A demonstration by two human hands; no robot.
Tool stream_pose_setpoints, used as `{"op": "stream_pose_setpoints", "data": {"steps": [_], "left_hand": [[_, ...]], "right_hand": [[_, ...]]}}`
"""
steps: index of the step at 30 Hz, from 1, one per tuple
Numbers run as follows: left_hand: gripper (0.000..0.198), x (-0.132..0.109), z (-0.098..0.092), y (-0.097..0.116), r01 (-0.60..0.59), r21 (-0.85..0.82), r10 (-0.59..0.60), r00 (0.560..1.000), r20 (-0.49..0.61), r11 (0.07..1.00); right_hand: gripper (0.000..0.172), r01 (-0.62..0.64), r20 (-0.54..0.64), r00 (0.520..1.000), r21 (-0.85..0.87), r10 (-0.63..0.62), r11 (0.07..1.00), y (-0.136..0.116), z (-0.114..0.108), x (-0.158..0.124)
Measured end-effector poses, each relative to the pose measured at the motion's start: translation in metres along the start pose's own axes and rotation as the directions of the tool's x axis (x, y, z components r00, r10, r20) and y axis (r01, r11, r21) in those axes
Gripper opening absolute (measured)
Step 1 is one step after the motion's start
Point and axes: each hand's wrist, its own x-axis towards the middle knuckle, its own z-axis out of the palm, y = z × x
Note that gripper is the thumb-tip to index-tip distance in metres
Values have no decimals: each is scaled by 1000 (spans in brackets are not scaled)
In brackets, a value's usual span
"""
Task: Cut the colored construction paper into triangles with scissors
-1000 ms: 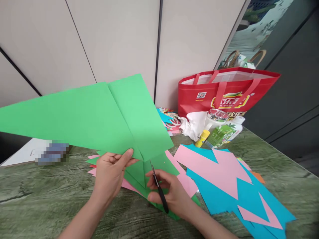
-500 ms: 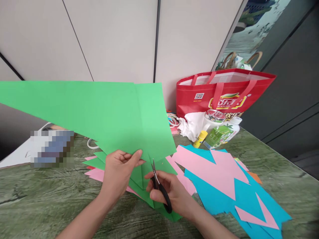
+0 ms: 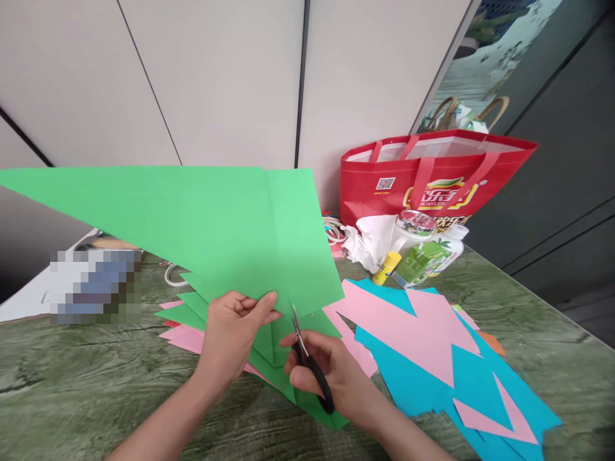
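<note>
My left hand (image 3: 237,326) pinches the lower edge of a large green paper sheet (image 3: 230,224), thumb in front. The sheet is held up off the table, with a crease near its right side and a long point reaching to the left. In my right hand (image 3: 331,368) is a pair of scissors (image 3: 307,358) with black handles. Their blades point up at the lower edge of the sheet, where a short slit shows. Below the hands lie more green paper pieces (image 3: 283,378), with pink paper (image 3: 187,336) showing from under them.
To the right lie blue paper (image 3: 408,378) and pink cut paper pieces (image 3: 403,333). Behind them are a yellow glue stick (image 3: 386,268), a green carton (image 3: 416,262), a white bottle (image 3: 451,246), crumpled tissue (image 3: 372,240) and a red bag (image 3: 379,186). A blurred item (image 3: 98,285) lies at left.
The raised green sheet has dipped slightly, its top edge now a little lower. Both hands keep their grips, and the scissors stay at the same slit.
</note>
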Motion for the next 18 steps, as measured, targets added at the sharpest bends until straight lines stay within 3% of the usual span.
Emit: {"op": "stream_pose_setpoints", "data": {"steps": [11, 18], "left_hand": [[31, 0, 2, -3, -16, 47, 16, 1000, 0, 999], [29, 1, 1, 0, -15, -9, 16, 1000, 20, 1000]], "right_hand": [[37, -24, -18, 1000, 10, 24, 1000, -1, 1, 0], [40, -20, -2, 1000, 23, 20, 1000, -3, 0, -3]]}}
